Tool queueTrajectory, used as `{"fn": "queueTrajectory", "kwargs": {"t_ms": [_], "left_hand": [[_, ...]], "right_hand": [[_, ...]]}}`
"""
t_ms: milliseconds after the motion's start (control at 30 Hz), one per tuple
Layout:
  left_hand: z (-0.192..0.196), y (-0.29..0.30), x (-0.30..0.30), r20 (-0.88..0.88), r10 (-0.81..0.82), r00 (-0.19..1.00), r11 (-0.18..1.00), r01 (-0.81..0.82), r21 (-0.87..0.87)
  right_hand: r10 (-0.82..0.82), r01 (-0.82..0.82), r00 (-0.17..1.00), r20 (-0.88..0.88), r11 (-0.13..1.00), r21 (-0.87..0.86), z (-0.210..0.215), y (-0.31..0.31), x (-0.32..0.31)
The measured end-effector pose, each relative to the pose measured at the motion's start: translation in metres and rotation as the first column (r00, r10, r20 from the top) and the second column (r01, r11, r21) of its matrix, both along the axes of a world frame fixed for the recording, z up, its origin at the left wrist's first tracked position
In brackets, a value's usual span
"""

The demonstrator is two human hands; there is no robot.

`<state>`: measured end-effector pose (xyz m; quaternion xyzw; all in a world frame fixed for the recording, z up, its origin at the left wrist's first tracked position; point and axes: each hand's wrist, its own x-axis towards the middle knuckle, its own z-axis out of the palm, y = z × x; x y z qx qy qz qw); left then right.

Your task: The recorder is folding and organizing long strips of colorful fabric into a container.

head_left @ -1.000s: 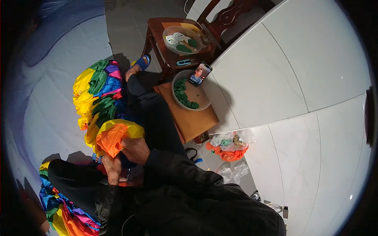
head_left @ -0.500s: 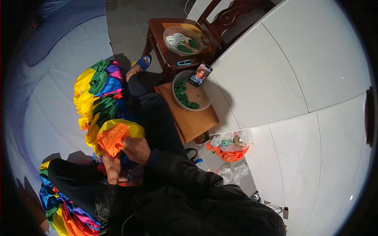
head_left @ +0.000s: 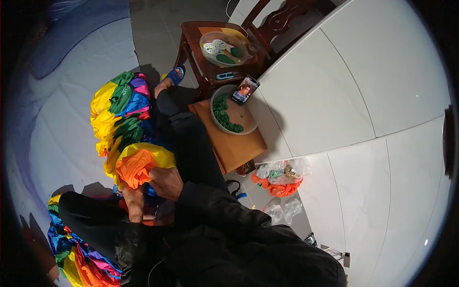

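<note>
"Orange fabric [head_left: 135, 168] is the workpiece. State its position."

"It is bunched between the legs [head_left: 193, 138], with yellow fabric [head_left: 164, 157] curving around its far and right sides."

"State the condition of the hands."

"Right hand [head_left: 166, 183]: fingers bent, gripping the right edge of the orange fabric. Left hand [head_left: 133, 200]: directly below the same fabric and touching it; the fingertips are covered, so its grip cannot be told."

"Identify the items beyond the hands."

"Forward and to the left, a gathered multicoloured bundle [head_left: 125, 107] lies lengthwise. Forward and to the right, a brown stand [head_left: 245, 153] supports a clear basin [head_left: 242, 112] containing green ruffled pieces [head_left: 221, 116]. One phone [head_left: 245, 90] is tilted at the basin's far right rim."

"Identify the farthest items."

"Dark wooden chair [head_left: 192, 32]. Its seat carries a blue tool [head_left: 224, 76] and, farther back, a clear bowl [head_left: 205, 56] containing white lacy discs [head_left: 214, 47] and green pieces."
</note>
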<state>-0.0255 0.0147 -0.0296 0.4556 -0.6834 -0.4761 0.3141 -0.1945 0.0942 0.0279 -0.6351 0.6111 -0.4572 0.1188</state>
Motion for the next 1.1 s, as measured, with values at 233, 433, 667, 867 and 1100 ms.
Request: {"fn": "queueTrajectory", "kwargs": {"t_ms": [233, 433, 667, 867, 1100], "left_hand": [[0.021, 0.003, -0.010, 0.162, 0.013, 0.987, 0.997, -0.026, 0.075], [-0.005, 0.002, 0.006, 0.142, 0.037, 0.989, 0.999, -0.032, -0.039], [0.008, 0.009, -0.005, 0.296, 0.011, 0.955, 0.987, 0.037, -0.157], [0.014, 0.023, -0.003, 0.417, -0.140, 0.898, 0.960, 0.226, -0.163], [0.029, 0.027, 0.007, 0.545, -0.258, 0.798, 0.896, 0.408, -0.174]], "right_hand": [[-0.076, 0.082, 0.994, -0.079, 0.994, 0.078, -0.008, 0.003, -0.008], [-0.051, 0.056, 0.997, -0.052, 0.992, 0.115, 0.009, 0.003, -0.004], [-0.206, 0.198, 0.977, -0.050, 0.971, -0.134, 0.062, -0.004, 0.004], [0.253, -0.252, 0.962, 0.106, 0.967, -0.028, 0.055, -0.012, 0.051], [0.320, -0.259, 0.907, -0.274, 0.937, 0.236, -0.012, -0.016, 0.021]]}}
